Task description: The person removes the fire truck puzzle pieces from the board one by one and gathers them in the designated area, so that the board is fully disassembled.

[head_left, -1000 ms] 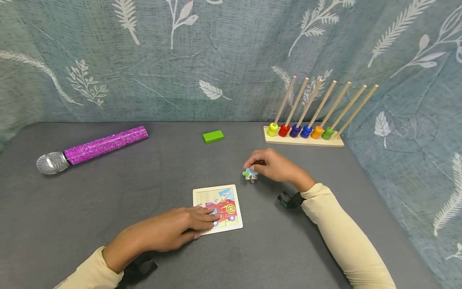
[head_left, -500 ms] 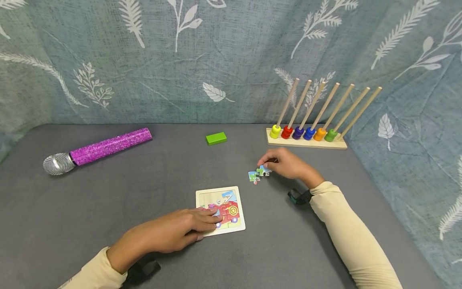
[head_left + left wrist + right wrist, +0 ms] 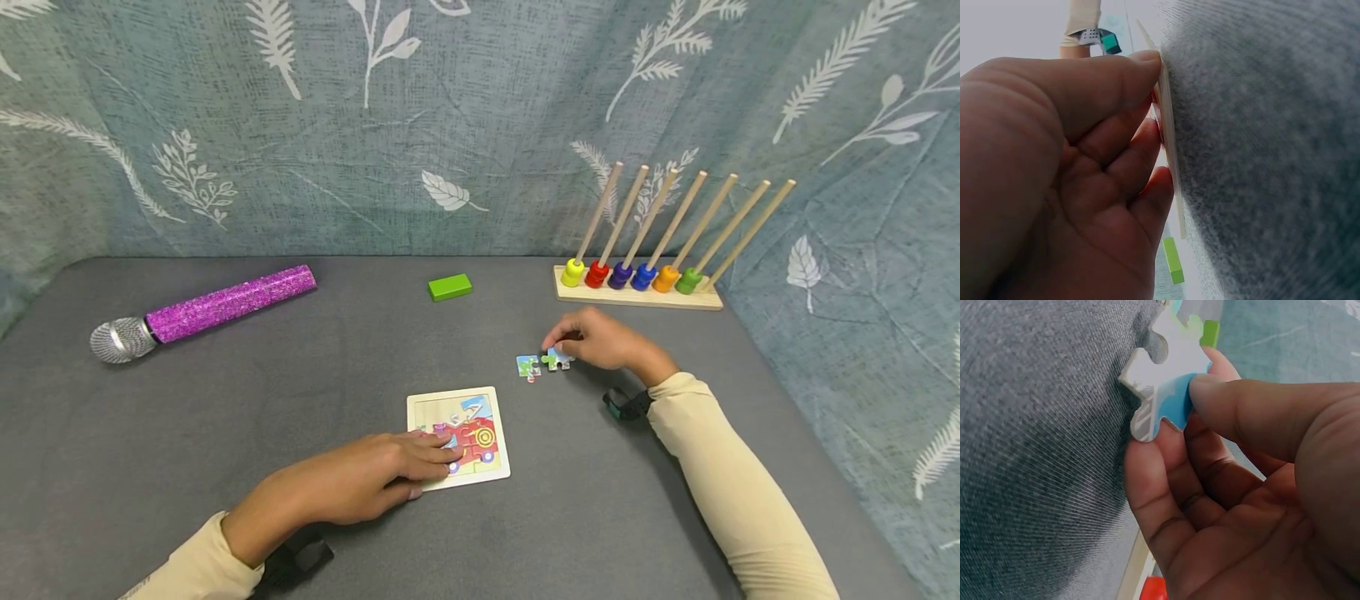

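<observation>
My right hand (image 3: 603,337) pinches a jigsaw piece (image 3: 1169,378) between thumb and fingers; it is blue, white and green, held at or just above the table. A second jigsaw piece (image 3: 528,367), blue and green with a small red-and-white knob, lies flat just to its left, with a narrow gap between. In a square wooden puzzle tray (image 3: 496,433) sit several joined pieces that form part of a red vehicle. Across the tray's left side rests my left hand (image 3: 367,475), fingers extended over the pieces and thumb at the near edge, covering part of the picture.
Behind the pieces lies a green block (image 3: 450,287). A glittery purple microphone (image 3: 225,308) is at the back left. At the back right stands a wooden rack (image 3: 637,293) with upright pegs and coloured beads. A leaf-patterned cloth (image 3: 337,167) hangs behind the table.
My right hand has drawn its piece rightward, off and apart from the second piece, which now shows fully. My left hand stays on the tray. The head view has shifted slightly.
</observation>
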Demonstrator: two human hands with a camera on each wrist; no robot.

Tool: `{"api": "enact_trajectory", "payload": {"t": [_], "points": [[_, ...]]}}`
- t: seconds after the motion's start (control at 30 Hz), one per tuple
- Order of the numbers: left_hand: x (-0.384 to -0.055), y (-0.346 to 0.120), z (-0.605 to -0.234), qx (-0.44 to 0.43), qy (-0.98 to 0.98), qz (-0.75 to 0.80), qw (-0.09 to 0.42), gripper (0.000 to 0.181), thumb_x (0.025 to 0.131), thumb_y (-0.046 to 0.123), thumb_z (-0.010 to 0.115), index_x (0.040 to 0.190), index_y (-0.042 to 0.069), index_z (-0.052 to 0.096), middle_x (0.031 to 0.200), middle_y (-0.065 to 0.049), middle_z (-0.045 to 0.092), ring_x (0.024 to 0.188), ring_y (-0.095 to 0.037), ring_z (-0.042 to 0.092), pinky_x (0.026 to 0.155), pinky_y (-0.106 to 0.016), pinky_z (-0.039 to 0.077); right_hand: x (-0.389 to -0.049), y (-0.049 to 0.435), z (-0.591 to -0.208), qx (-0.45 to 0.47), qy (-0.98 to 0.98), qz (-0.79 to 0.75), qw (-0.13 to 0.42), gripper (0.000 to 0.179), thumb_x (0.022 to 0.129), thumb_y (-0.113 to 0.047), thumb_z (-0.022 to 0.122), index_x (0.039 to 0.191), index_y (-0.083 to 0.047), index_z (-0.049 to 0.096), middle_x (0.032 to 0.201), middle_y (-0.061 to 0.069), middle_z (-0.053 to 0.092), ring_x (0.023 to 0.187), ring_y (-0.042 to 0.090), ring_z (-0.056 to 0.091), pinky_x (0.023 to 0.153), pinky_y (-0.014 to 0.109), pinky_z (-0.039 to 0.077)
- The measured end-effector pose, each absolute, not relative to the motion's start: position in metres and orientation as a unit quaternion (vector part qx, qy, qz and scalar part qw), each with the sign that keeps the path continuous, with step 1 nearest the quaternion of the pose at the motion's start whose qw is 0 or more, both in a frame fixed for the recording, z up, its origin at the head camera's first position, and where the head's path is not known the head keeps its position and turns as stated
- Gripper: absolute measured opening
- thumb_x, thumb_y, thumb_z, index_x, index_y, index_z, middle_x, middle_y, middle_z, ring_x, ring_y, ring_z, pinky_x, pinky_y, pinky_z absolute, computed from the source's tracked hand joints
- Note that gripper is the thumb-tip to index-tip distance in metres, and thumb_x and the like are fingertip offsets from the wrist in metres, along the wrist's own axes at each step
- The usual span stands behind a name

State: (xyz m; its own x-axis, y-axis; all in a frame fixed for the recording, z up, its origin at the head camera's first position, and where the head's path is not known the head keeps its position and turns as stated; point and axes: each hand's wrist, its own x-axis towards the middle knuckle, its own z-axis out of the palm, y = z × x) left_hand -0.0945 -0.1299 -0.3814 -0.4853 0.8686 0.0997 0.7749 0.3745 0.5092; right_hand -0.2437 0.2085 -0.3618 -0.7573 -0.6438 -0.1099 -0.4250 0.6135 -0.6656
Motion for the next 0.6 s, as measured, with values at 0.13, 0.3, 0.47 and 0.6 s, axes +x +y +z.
{"api": "enact_trajectory", "payload": {"t": [0.13, 0.3, 0.47, 0.6], "points": [[-0.0942, -0.1298, -0.3813, 0.497, 0.824, 0.253, 0.096, 0.037, 0.09, -0.002, 0.062, 0.125, 0.003, 0.066, 0.138, -0.002, 0.056, 0.128, -0.026, 0.05, 0.104, -0.042, 0.041, -0.2437, 0.2085, -0.3609, -0.305, 0.88, -0.316, 0.181, 0.019, 0.094, 0.004, 0.055, 0.101, 0.002, 0.072, 0.101, 0.01, 0.069, 0.084, 0.016, 0.057, 0.07, 0.031, 0.046], [-0.0945, -0.13, -0.3811, 0.5, 0.823, 0.253, 0.092, 0.037, 0.089, -0.002, 0.062, 0.126, 0.003, 0.065, 0.138, -0.003, 0.056, 0.128, -0.027, 0.05, 0.104, -0.043, 0.041, -0.2442, 0.2082, -0.363, -0.304, 0.885, -0.304, 0.181, 0.019, 0.094, 0.004, 0.055, 0.1, 0.002, 0.073, 0.1, 0.009, 0.069, 0.086, 0.016, 0.058, 0.07, 0.031, 0.046], [-0.0949, -0.1301, -0.381, 0.5, 0.822, 0.256, 0.093, 0.038, 0.089, -0.003, 0.062, 0.125, 0.003, 0.066, 0.137, -0.003, 0.056, 0.129, -0.026, 0.049, 0.104, -0.042, 0.041, -0.2451, 0.2068, -0.3642, -0.297, 0.892, -0.29, 0.181, 0.018, 0.093, 0.003, 0.057, 0.1, 0.001, 0.073, 0.1, 0.009, 0.069, 0.086, 0.016, 0.058, 0.07, 0.03, 0.045], [-0.0947, -0.1297, -0.3811, 0.499, 0.821, 0.261, 0.092, 0.038, 0.088, -0.004, 0.062, 0.125, 0.003, 0.066, 0.137, -0.003, 0.056, 0.129, -0.026, 0.049, 0.104, -0.042, 0.041, -0.2462, 0.2063, -0.364, -0.295, 0.892, -0.29, 0.181, 0.017, 0.093, 0.003, 0.057, 0.1, 0.001, 0.073, 0.099, 0.009, 0.07, 0.084, 0.015, 0.057, 0.068, 0.029, 0.045]]}}
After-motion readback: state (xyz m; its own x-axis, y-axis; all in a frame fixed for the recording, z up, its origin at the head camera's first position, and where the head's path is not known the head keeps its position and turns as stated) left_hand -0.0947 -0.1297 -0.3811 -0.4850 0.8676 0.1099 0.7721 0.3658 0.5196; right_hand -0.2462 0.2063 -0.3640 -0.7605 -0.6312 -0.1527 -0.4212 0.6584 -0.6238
